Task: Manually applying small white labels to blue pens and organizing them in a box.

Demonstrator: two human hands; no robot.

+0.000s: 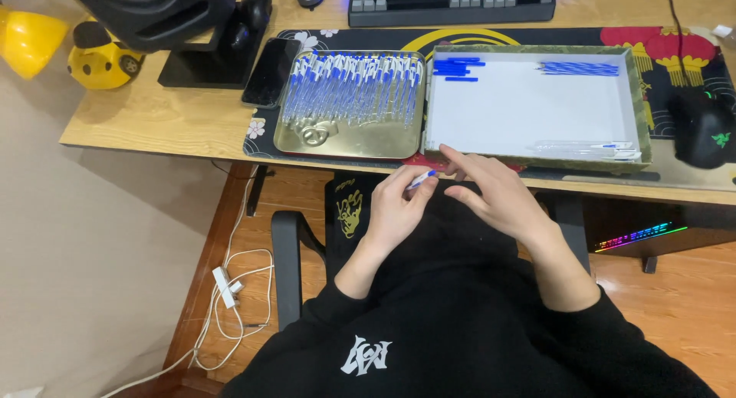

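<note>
black sleeves are filling the bottom of the view, reaching up from a person sitting in a chair just below the edge of a pale wooden worktop [161,122]. the left hand [395,210] is pinching a small pen [421,179], white with a blue cap end, between thumb and fingertips, holding it in the air just short of the worktop edge. the right hand [491,191] is hovering just beside it, released, its fingers spread and loosely curved, grasping nothing; its fingertips are pointing toward the pen without clearly touching it.

just beyond the hands, a dark patterned desk mat [690,60] is covering the middle of the worktop. on it, to the left, a shallow gold metal tray [345,141] is holding a dense heap of clear pens with blue caps [353,87]. touching its right side, a wide green-rimmed box lid [642,106] with a white floor is holding a small cluster of blue caps [456,67] at its far left corner, a row of thin blue refills [579,68] at its far right, and a few clear barrels [586,147] along its near edge.

a black phone [270,72] is lying left of the tray, and a black mouse [701,126] is sitting right of the lid. farther back, a keyboard [452,1] is running along the top.
</note>
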